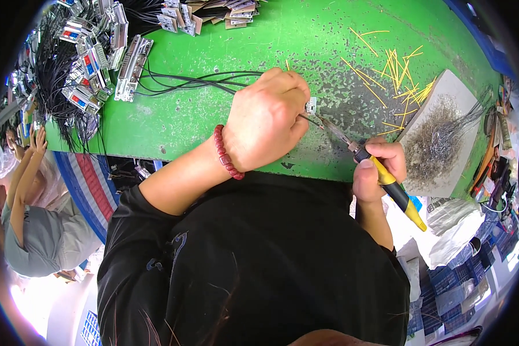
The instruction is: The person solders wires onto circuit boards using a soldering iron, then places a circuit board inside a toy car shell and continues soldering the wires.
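My left hand point(268, 118), a red bead bracelet on its wrist, is closed over the green bench around a thin black wire point(310, 120), whose end sticks out below the fingers. A small pale circuit board point(311, 106) shows just beyond the fingertips, partly hidden by them. From under this hand, several black cables point(207, 82) run left to a silver metal connector block point(134, 68). My right hand point(380, 167) grips a yellow and black soldering iron point(399, 196). The iron's tip points up and left, close to the wire end and the board; whether it touches either, I cannot tell.
Thin yellow tubes point(395, 72) lie scattered at the right. Beside them is a grey pad point(447, 101) with dark debris and loose wires. Connector blocks with black cables point(86, 63) are heaped at far left, small boards point(181, 17) at the back. Another person's arms point(26, 173) reach in at left.
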The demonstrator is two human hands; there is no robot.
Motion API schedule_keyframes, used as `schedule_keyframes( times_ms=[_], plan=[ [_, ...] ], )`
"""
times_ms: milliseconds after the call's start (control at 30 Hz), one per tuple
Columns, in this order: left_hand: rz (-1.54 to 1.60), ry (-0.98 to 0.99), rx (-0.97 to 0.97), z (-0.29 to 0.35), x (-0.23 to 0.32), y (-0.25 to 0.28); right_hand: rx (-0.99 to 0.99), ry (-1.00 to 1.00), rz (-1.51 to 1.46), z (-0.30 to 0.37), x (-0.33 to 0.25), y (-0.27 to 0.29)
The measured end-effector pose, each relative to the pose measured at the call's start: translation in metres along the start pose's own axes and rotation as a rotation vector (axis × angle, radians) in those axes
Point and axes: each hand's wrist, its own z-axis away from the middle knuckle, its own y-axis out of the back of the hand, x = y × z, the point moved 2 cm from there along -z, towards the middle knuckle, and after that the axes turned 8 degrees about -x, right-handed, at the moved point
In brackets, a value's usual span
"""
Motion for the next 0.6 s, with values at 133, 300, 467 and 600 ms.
schedule_keyframes(
  times_ms=[133,300,467,600],
  plan=[
    [-0.006,-0.001,-0.007,0.0005,-0.0005,0.0001,-0.012,-0.003,0.031,-0.0014,-0.0012,-0.001],
    [-0.008,-0.003,-0.015,0.0,-0.0006,0.0002,-0.028,0.011,0.023,-0.004,-0.0009,-0.0017],
    [-0.009,-0.002,-0.022,-0.0002,-0.0001,0.0007,-0.069,0.026,0.065,-0.0083,-0.0041,-0.0045],
    [-0.013,-0.007,-0.019,-0.0003,-0.0003,0.0005,-0.076,0.035,0.06,-0.0091,-0.003,-0.0049]
  ],
)
